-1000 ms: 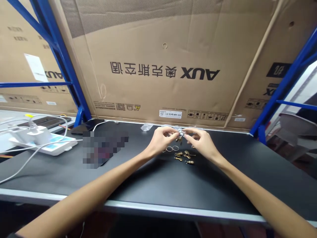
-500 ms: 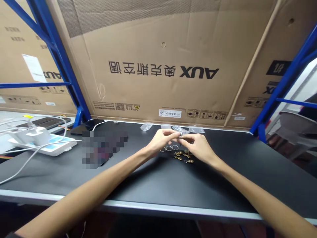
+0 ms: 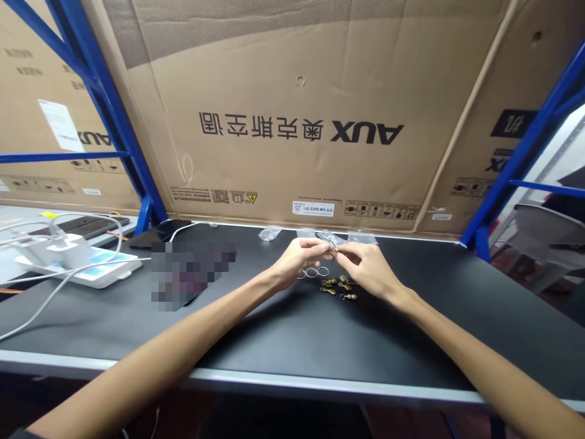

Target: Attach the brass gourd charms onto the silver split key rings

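Okay, nearest first: both forearms come in from the near table edge, and the left hand (image 3: 298, 261) and right hand (image 3: 368, 269) meet mid-table, fingers curled, not spread. Both are pinched in tight, left fingertips (image 3: 322, 242) and right fingertips (image 3: 342, 252) closing on a small metal ring (image 3: 334, 249). Can't tell which hand bears more of it. A crumpled clear plastic bag (image 3: 326, 238) sits right behind the pinch, but exact contact with the fingers is hard to see.

At 7 o'clock from the pinch, just below the left hand, three more metal rings (image 3: 311, 272) lie flat in a row on the black tabletop (image 3: 256, 341). At 6 o'clock, a small cluster of brass charms (image 3: 339, 286) lies just below the right hand's fingers.

Farther out, one clear bag (image 3: 270, 233) lies at 9 o'clock and another clear bag (image 3: 362, 239) at 3 o'clock, both near the back edge. Well off at 9 o'clock are a pixelated patch (image 3: 192, 275) and a white power strip (image 3: 77, 262) with white cables (image 3: 59, 292). At 12 o'clock, a large AUX cardboard box (image 3: 301, 131), print upside down, stands in blue steel shelving (image 3: 109, 122).
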